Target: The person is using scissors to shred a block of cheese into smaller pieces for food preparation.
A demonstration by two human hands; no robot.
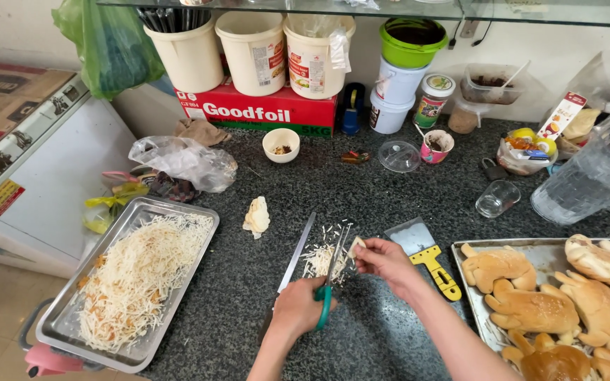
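A dark speckled stone counter (361, 204) runs along a white wall, with plastic buckets (255, 49) and a red box (259, 109) at the back. The left hand (298, 307) is closed around the green handles of a pair of scissors (330, 279), and the blades point up toward a small pale piece (356, 245). The right hand (386, 261) pinches this piece between thumb and fingers, just above a little heap of white shreds (321, 259) on the counter. A long knife (296, 254) lies just beside the heap, on its left. A metal scraper with yellow handle (425, 254) lies near the right hand. On the left, a steel tray (72, 321) holds many shreds. On the right, another tray (471, 250) holds golden baked buns (531, 307).
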